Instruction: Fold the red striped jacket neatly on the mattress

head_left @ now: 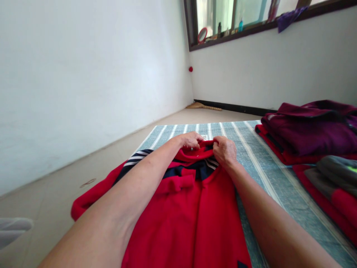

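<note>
A red jacket (178, 216) with navy shoulders and white stripes lies front up on a striped blue-green cloth (251, 149). At the far end of the jacket, my left hand (192, 140) pinches the left part of its collar, a ring on one finger. My right hand (225, 150) grips the collar's right end, a short gap from my left hand. One sleeve stretches out to the left, partly beneath my left forearm. The other sleeve is not clearly seen.
Folded maroon and red clothes (312, 130) are piled at the right, with grey and red clothes (337, 186) nearer. A white wall (83, 74) rises at the left. A small broom (206, 107) lies on the floor by the corner, below a window ledge with a mirror (202, 35).
</note>
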### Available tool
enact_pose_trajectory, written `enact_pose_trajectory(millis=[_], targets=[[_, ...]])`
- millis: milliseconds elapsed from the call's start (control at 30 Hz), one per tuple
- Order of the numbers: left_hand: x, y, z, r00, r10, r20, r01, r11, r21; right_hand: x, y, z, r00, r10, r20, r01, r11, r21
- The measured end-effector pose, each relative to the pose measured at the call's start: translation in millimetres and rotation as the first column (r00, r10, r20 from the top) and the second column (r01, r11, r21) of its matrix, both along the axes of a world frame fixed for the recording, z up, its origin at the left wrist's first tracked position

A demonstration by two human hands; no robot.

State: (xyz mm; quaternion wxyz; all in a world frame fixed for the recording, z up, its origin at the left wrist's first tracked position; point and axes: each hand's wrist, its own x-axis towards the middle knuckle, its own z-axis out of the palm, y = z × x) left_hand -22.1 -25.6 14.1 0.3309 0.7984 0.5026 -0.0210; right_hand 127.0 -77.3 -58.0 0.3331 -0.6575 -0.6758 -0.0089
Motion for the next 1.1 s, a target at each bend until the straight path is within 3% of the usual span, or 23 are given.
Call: enact_pose_trajectory(millis=[200, 400, 733, 1100], targets=[[2, -1, 2.0, 0.996, 0.057, -0.061, -0.058, 0.998, -0.014, -1, 1, -1.7, 0.999, 0.004, -0.032, -0.004, 1.0, 0.006], [2, 4, -6.4, 0.991, 0.07, -0.114, -0.053, 0.988, 0.147, -3, 2, -4.5, 0.998, 0.031, -0.05, -0.031, 1.0, -0.004], [2, 15, -23.2, 0.985, 0.132, -0.112, -0.102, 0.966, 0.239, -4, -3, -1.3, 0.998, 0.049, -0.026, -0.05, 0.998, -0.045], [-8, 22, -17.8, 0.987, 0.117, -0.108, -0.098, 0.981, 0.168, -3, -2, -2.1, 0.998, 0.065, 0.004, -0.064, 0.996, -0.069]])
